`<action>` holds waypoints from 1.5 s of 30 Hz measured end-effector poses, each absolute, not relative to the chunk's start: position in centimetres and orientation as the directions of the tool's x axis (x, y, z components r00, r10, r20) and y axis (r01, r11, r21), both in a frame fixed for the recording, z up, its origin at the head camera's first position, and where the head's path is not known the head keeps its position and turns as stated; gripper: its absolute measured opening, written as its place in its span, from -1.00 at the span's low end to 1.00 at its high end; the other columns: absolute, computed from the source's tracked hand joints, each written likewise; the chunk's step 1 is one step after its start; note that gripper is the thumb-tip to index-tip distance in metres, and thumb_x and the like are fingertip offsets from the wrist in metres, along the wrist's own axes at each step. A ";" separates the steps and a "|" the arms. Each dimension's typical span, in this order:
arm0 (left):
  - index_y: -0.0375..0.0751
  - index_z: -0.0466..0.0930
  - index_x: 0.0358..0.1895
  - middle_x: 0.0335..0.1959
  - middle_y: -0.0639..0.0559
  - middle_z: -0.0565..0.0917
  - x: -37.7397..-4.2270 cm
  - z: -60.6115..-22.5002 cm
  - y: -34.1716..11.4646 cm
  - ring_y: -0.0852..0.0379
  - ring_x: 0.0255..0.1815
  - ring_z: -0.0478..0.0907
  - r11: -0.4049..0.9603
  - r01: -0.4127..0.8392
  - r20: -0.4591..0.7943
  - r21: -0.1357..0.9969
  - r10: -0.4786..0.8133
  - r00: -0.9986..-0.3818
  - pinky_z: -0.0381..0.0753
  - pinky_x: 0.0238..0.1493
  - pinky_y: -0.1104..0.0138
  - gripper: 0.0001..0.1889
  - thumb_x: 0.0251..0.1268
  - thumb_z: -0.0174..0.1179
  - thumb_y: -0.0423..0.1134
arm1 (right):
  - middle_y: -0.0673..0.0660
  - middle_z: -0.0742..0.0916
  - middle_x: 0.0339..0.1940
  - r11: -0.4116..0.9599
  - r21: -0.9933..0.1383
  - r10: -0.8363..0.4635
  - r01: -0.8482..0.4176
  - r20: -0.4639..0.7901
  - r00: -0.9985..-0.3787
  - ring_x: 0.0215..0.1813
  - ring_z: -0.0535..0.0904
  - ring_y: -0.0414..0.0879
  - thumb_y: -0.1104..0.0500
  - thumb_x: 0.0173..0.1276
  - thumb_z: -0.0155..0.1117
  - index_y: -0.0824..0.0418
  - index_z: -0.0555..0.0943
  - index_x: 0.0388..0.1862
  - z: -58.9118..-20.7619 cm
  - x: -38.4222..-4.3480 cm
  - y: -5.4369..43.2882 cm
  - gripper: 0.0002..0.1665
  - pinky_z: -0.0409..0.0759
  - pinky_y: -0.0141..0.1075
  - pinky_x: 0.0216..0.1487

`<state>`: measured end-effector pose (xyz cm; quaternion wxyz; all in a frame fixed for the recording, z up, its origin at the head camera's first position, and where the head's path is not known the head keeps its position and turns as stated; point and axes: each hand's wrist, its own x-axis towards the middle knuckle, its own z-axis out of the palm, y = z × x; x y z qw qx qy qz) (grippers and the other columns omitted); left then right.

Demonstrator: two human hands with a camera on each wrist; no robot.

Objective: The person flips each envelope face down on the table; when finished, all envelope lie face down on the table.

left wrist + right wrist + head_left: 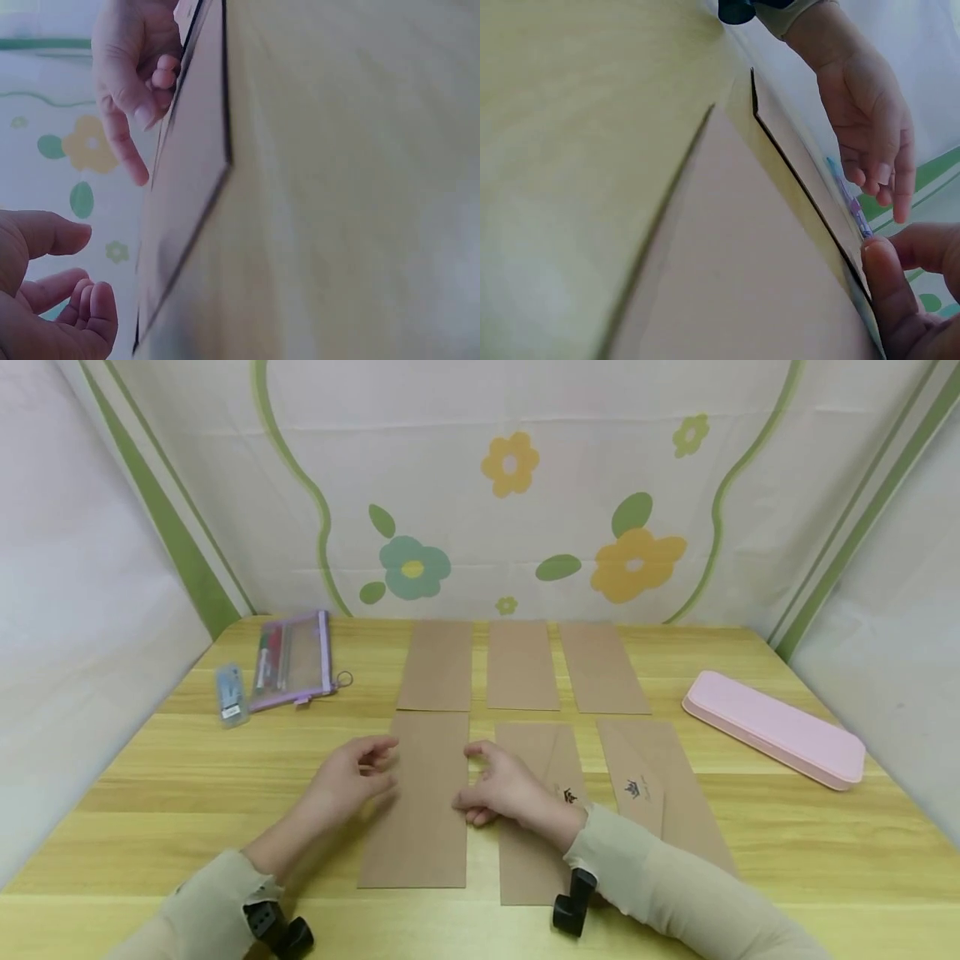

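Observation:
A plain brown envelope [423,810] lies flat on the table in the front row, between my two hands. My left hand [348,777] is beside its left edge, fingers loosely bent, thumb apart from them, with nothing held. At the right edge is my right hand [506,785], thumb tip right at the paper and index finger stretched toward it. The left wrist view shows the right hand [139,67] over the envelope [191,157]. Under my right forearm lies a second envelope [525,852], partly hidden, its flap side up with a small dark crown print.
Another crown-printed envelope [675,777] lies to the right. Behind are three plain brown envelopes in a row: left [437,664], middle [521,664] and right [603,668]. A pink case [772,722] sits at right; a purple-edged pen pouch [303,660] and small clear box [231,693] at left.

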<state>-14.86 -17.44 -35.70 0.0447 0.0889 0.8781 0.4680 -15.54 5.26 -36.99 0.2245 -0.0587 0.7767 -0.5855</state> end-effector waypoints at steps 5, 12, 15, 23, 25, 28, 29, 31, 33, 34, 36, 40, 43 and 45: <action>-0.42 0.39 0.19 -0.03 -0.27 0.52 -15.0 -34.8 -15.5 -0.12 0.00 0.47 0.485 0.153 0.013 0.861 0.280 -0.960 0.53 0.08 0.12 -0.47 0.08 0.23 -0.44 | 0.11 0.61 -0.68 0.264 -0.952 -0.356 0.155 -0.246 -0.902 -0.67 0.53 -0.18 0.36 0.02 0.36 0.26 0.22 0.33 -36.3 -15.4 6.5 -0.13 0.60 -0.36 -0.59; -0.33 0.25 0.31 0.13 -0.30 0.43 -15.5 -34.2 -12.8 -0.18 0.14 0.40 0.473 0.161 0.001 0.866 0.321 -0.947 0.50 0.12 0.09 -0.32 0.06 0.27 -0.42 | 0.09 0.60 -0.65 0.246 -0.957 -0.339 0.156 -0.236 -0.911 -0.61 0.55 -0.16 0.32 0.10 0.35 0.31 0.26 0.31 -35.5 -14.9 9.1 -0.21 0.61 -0.36 -0.52; -0.36 0.20 0.33 0.18 -0.35 0.38 -15.8 -34.0 -11.9 -0.24 0.18 0.37 0.426 0.166 -0.007 0.890 0.375 -0.927 0.47 0.15 0.07 -0.31 0.09 0.25 -0.43 | 0.10 0.63 -0.57 0.267 -0.953 -0.293 0.145 -0.224 -0.929 -0.55 0.57 -0.14 0.32 0.10 0.33 0.34 0.32 0.25 -35.4 -14.7 10.3 -0.29 0.62 -0.33 -0.46; -0.39 0.17 0.34 0.26 -0.34 0.32 -16.4 -34.5 -9.8 -0.22 0.25 0.33 0.314 0.083 -0.064 0.946 0.429 -0.901 0.44 0.19 0.11 -0.31 0.11 0.22 -0.43 | 0.23 0.62 -0.21 0.350 -0.928 -0.196 0.126 -0.204 -0.959 -0.32 0.59 -0.07 0.29 0.14 0.30 0.34 0.37 0.20 -35.3 -14.3 13.5 -0.38 0.59 -0.28 -0.32; -0.38 0.17 0.34 0.27 -0.34 0.32 -16.4 -34.8 -9.2 -0.23 0.25 0.32 0.295 0.062 -0.077 0.953 0.437 -0.896 0.44 0.19 0.09 -0.30 0.09 0.23 -0.43 | 0.27 0.61 -0.11 0.386 -0.918 -0.182 0.090 -0.171 -0.968 -0.20 0.58 -0.04 0.28 0.15 0.31 0.37 0.38 0.20 -35.2 -14.2 14.2 -0.38 0.58 -0.27 -0.24; -0.33 0.18 0.35 0.29 -0.31 0.29 -16.2 -35.2 -8.4 -0.24 0.26 0.31 0.286 0.036 -0.099 0.958 0.445 -0.890 0.44 0.17 0.06 -0.28 0.06 0.24 -0.43 | 0.31 0.59 0.04 0.429 -0.902 -0.153 0.055 -0.132 -0.979 0.01 0.52 0.05 0.26 0.14 0.33 0.39 0.38 0.20 -35.1 -14.0 15.1 -0.35 0.55 -0.20 -0.04; -0.31 0.17 0.36 0.31 -0.31 0.28 -16.1 -35.4 -8.2 -0.24 0.27 0.30 0.284 0.027 -0.107 0.958 0.445 -0.889 0.45 0.17 0.05 -0.27 0.05 0.25 -0.43 | 0.31 0.57 0.08 0.436 -0.899 -0.144 0.051 -0.125 -0.982 0.08 0.49 0.09 0.25 0.13 0.35 0.39 0.38 0.21 -35.0 -13.9 15.3 -0.34 0.53 -0.17 0.03; -0.27 0.16 0.37 0.33 -0.30 0.24 -15.9 -35.6 -7.8 -0.25 0.28 0.29 0.278 0.002 -0.127 0.961 0.445 -0.886 0.45 0.16 0.04 -0.25 0.04 0.25 -0.44 | 0.32 0.52 0.16 0.435 -0.898 -0.125 0.058 -0.124 -0.984 0.17 0.43 0.15 0.25 0.11 0.36 0.38 0.37 0.23 -35.0 -13.7 15.8 -0.31 0.46 -0.08 0.14; -0.26 0.14 0.38 0.35 -0.31 0.20 -15.8 -35.8 -7.5 -0.25 0.29 0.27 0.272 -0.016 -0.141 0.962 0.447 -0.884 0.45 0.16 0.04 -0.22 0.02 0.25 -0.47 | 0.32 0.47 0.22 0.430 -0.900 -0.110 0.073 -0.133 -0.985 0.24 0.36 0.18 0.25 0.11 0.37 0.36 0.35 0.25 -34.9 -13.5 16.1 -0.28 0.39 -0.01 0.21; -0.24 0.13 0.39 0.36 -0.32 0.19 -15.8 -35.9 -7.3 -0.25 0.29 0.27 0.264 -0.031 -0.150 0.964 0.444 -0.883 0.46 0.16 0.05 -0.21 0.02 0.26 -0.48 | 0.33 0.45 0.24 0.425 -0.902 -0.107 0.080 -0.138 -0.985 0.26 0.33 0.20 0.25 0.11 0.37 0.36 0.34 0.26 -34.8 -13.4 16.2 -0.27 0.35 0.02 0.24; -0.25 0.13 0.39 0.36 -0.34 0.18 -15.8 -36.0 -7.1 -0.26 0.28 0.28 0.256 -0.041 -0.155 0.966 0.443 -0.883 0.46 0.15 0.06 -0.21 0.02 0.25 -0.49 | 0.34 0.41 0.28 0.416 -0.904 -0.103 0.095 -0.150 -0.983 0.30 0.28 0.22 0.26 0.11 0.36 0.35 0.32 0.28 -34.8 -13.3 16.4 -0.26 0.30 0.06 0.27; -0.24 0.14 0.38 0.35 -0.36 0.19 -15.8 -36.2 -6.8 -0.26 0.27 0.29 0.255 -0.043 -0.156 0.966 0.442 -0.883 0.44 0.18 0.05 -0.23 0.03 0.25 -0.47 | 0.37 0.38 0.29 0.399 -0.911 -0.110 0.108 -0.164 -0.980 0.31 0.25 0.24 0.27 0.12 0.35 0.35 0.29 0.29 -34.8 -13.1 16.5 -0.24 0.27 0.10 0.29; -0.27 0.14 0.38 0.35 -0.36 0.19 -15.8 -36.3 -6.6 -0.26 0.29 0.26 0.248 -0.044 -0.156 0.968 0.451 -0.879 0.38 0.22 0.03 -0.24 0.04 0.25 -0.47 | 0.39 0.38 0.29 0.390 -0.914 -0.120 0.110 -0.168 -0.978 0.31 0.26 0.26 0.26 0.11 0.36 0.35 0.29 0.29 -34.8 -13.0 16.4 -0.23 0.27 0.09 0.29; -0.29 0.14 0.37 0.35 -0.34 0.20 -15.8 -36.4 -6.5 -0.25 0.32 0.23 0.237 -0.051 -0.157 0.970 0.455 -0.876 0.34 0.26 0.03 -0.25 0.05 0.24 -0.48 | 0.40 0.38 0.28 0.387 -0.915 -0.127 0.111 -0.173 -0.977 0.31 0.27 0.27 0.25 0.11 0.36 0.35 0.29 0.29 -34.9 -13.0 16.3 -0.23 0.27 0.10 0.28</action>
